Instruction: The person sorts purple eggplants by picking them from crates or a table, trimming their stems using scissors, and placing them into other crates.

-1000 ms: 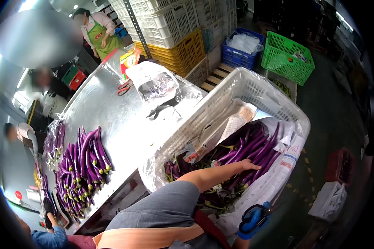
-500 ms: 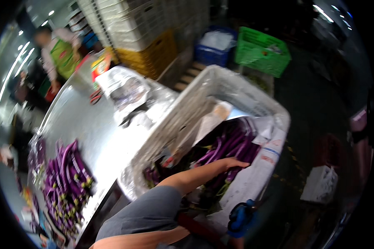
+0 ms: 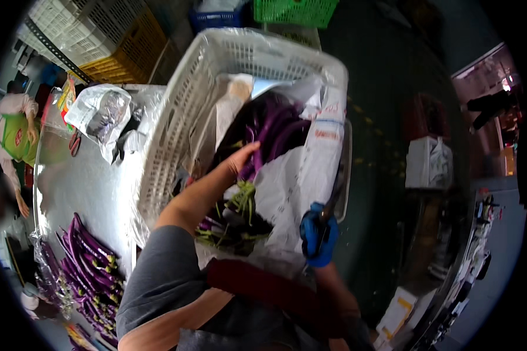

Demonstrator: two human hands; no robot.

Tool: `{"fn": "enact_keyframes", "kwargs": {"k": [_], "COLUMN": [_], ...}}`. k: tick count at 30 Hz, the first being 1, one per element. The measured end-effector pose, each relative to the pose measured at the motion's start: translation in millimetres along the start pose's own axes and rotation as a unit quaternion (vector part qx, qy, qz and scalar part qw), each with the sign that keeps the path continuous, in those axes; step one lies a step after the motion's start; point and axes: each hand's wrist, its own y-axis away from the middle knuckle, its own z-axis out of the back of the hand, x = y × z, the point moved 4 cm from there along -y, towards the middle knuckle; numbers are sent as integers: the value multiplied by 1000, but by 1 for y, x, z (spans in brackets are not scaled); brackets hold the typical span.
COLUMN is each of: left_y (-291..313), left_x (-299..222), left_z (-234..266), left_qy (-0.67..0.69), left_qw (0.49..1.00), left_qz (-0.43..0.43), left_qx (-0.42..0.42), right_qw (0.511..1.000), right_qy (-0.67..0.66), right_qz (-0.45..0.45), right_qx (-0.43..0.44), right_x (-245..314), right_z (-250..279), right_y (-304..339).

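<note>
In a large white plastic crate (image 3: 153, 167) lie long purple eggplants (image 3: 284, 130) with green stems, bedded in white paper sheets (image 3: 295, 181). My bare left hand (image 3: 244, 158) reaches over the near side of the crate and is closed round eggplants near their stem ends; its fingers are partly hidden. At the right side of the crate is my right hand (image 3: 319, 237), in a blue and black glove. It is closed on a slim dark thing that points up from the fist, too blurred to name.
A metal table (image 3: 85, 187) on the left bears a heap of eggplants (image 3: 88, 266), red-handled scissors (image 3: 75, 143) and a plastic bag (image 3: 102, 114). Behind are stacked crates (image 3: 120, 55) and a green crate (image 3: 295, 11). Far left stands a person in a green apron (image 3: 19, 137).
My view has swung right and down over the crate. My left hand has moved from the crate's right side to the eggplants' stem ends. My gloved right hand has come up beside the crate.
</note>
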Motion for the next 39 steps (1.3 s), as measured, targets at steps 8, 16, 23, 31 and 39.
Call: {"fn": "enact_keyframes", "kwargs": {"k": [8, 16, 23, 31, 39], "left_y": [69, 109, 133, 157, 173], "left_x": [-32, -50, -32, -26, -24], "left_z": [-73, -135, -162, -156, -168], "left_qy": [-45, -261, -300, -204, -147], "left_qw": [972, 928, 914, 938, 938], "left_qz": [-72, -197, -245, -198, -175], "left_qx": [219, 178, 121, 198, 262], "right_qw": [991, 972, 776, 794, 714], "right_qy": [107, 153, 534, 503, 584], "right_qz": [50, 70, 294, 304, 371], "right_qx": [60, 162, 164, 158, 105], "right_x": [2, -1, -29, -17, 15], "right_z": [-3, -25, -150, -162, -159], "right_y": [-4, -11, 16, 51, 93]}}
